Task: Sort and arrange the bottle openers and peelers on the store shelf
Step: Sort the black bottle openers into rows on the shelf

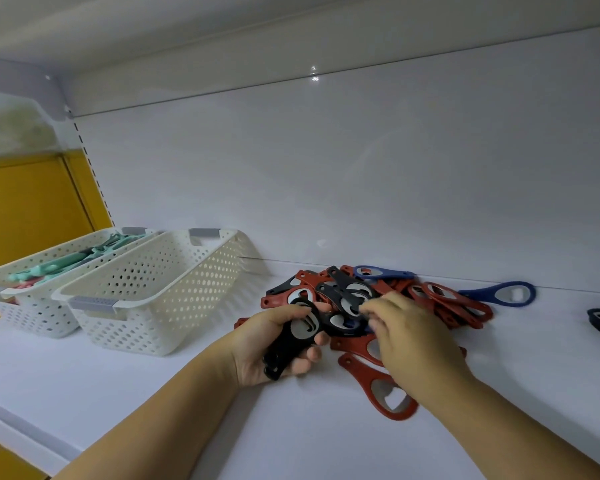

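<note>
Bottle openers (458,303) lie heaped just ahead of both hands; the step looks like pulling out the black ones.

The left hand (274,344) grips a stack of black openers (298,337), at least two. The right hand (413,337), just beside it, has fingertips on another black opener (350,292); blur hides whether they pinch it. The next move likely means lifting it clear without dragging the reds. Left of the left hand stand two baskets: the near basket (174,306) and the far basket (28,313), which holds peelers (49,268). Two blue openers (499,293) show beyond the right hand. The reds overlap too much to count.
</note>
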